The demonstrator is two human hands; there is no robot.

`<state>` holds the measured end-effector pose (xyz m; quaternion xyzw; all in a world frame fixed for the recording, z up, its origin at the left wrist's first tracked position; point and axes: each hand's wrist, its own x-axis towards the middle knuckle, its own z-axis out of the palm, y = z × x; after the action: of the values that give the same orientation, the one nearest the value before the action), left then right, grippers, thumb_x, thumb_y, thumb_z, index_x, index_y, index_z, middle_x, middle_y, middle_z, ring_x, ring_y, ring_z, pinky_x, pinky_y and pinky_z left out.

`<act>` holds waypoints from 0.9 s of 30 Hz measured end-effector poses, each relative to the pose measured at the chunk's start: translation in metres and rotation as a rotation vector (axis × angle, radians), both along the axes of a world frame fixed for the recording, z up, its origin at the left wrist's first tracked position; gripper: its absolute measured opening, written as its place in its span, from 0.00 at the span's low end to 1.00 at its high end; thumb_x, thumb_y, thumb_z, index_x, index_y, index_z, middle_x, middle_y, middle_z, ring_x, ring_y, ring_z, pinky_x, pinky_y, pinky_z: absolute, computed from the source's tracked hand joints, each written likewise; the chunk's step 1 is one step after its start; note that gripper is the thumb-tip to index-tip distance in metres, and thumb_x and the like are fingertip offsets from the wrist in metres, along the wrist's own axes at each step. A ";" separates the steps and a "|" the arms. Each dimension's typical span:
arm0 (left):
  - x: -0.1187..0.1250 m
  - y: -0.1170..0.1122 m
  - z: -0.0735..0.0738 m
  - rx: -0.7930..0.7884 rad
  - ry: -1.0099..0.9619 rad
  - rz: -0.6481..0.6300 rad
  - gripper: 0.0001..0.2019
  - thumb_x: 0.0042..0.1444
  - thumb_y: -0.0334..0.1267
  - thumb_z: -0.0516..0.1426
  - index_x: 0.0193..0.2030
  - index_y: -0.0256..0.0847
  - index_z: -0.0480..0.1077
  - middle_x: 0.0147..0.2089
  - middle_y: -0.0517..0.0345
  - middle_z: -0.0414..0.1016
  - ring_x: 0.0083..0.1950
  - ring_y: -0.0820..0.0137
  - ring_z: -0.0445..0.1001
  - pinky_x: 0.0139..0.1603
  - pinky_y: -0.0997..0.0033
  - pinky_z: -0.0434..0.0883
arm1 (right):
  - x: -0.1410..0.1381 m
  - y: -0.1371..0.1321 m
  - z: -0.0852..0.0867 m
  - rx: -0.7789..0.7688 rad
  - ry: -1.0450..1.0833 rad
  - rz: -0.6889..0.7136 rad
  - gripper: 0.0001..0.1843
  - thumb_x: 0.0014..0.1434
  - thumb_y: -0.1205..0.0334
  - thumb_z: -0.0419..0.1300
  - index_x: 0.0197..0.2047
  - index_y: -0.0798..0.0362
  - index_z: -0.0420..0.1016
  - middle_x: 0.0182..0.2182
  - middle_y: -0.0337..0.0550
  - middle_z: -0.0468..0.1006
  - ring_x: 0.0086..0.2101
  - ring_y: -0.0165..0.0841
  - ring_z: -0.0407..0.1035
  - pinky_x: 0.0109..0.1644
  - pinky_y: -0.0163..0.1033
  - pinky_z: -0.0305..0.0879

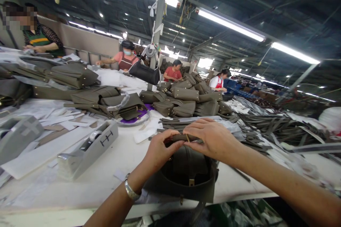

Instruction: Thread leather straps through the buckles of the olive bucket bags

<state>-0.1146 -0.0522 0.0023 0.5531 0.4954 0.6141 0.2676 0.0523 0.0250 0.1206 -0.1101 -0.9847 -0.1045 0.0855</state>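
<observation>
An olive-green leather handbag stands open-mouthed at the near edge of the white worktable. My left hand, a silver bangle on its wrist, pinches a narrow olive strap that lies across the bag's top. My right hand is closed on the same strap from the other side, its fingers curled over the strap and a small brass fitting. The two hands nearly touch above the bag.
A grey tape dispenser sits left of the bag. Piles of finished olive bags and loose straps cover the table beyond. Several other workers stand along the far side. A pole rises mid-table.
</observation>
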 end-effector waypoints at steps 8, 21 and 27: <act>-0.005 -0.003 0.006 0.004 -0.336 -0.138 0.13 0.57 0.43 0.61 0.27 0.36 0.70 0.52 0.50 0.77 0.52 0.61 0.74 0.52 0.66 0.71 | -0.004 0.003 -0.001 -0.310 0.102 0.008 0.11 0.58 0.66 0.60 0.44 0.49 0.77 0.50 0.43 0.79 0.50 0.40 0.71 0.58 0.47 0.64; 0.002 -0.006 -0.003 0.071 0.191 0.139 0.12 0.53 0.37 0.65 0.45 0.44 0.77 0.47 0.56 0.80 0.49 0.64 0.76 0.53 0.67 0.69 | -0.001 0.019 -0.019 -0.798 0.218 -0.042 0.16 0.68 0.52 0.51 0.39 0.51 0.76 0.42 0.43 0.79 0.44 0.36 0.71 0.50 0.40 0.65; -0.014 -0.017 -0.012 -0.064 0.198 0.105 0.11 0.51 0.37 0.65 0.42 0.43 0.78 0.42 0.57 0.80 0.42 0.65 0.76 0.47 0.67 0.71 | 0.008 0.023 -0.022 -0.862 0.158 -0.066 0.25 0.70 0.47 0.45 0.28 0.53 0.66 0.27 0.37 0.68 0.30 0.29 0.63 0.36 0.34 0.59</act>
<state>-0.1290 -0.0694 -0.0097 0.5754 0.5671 0.5535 0.2021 0.0599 0.0482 0.0982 -0.1747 -0.9247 0.3222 0.1033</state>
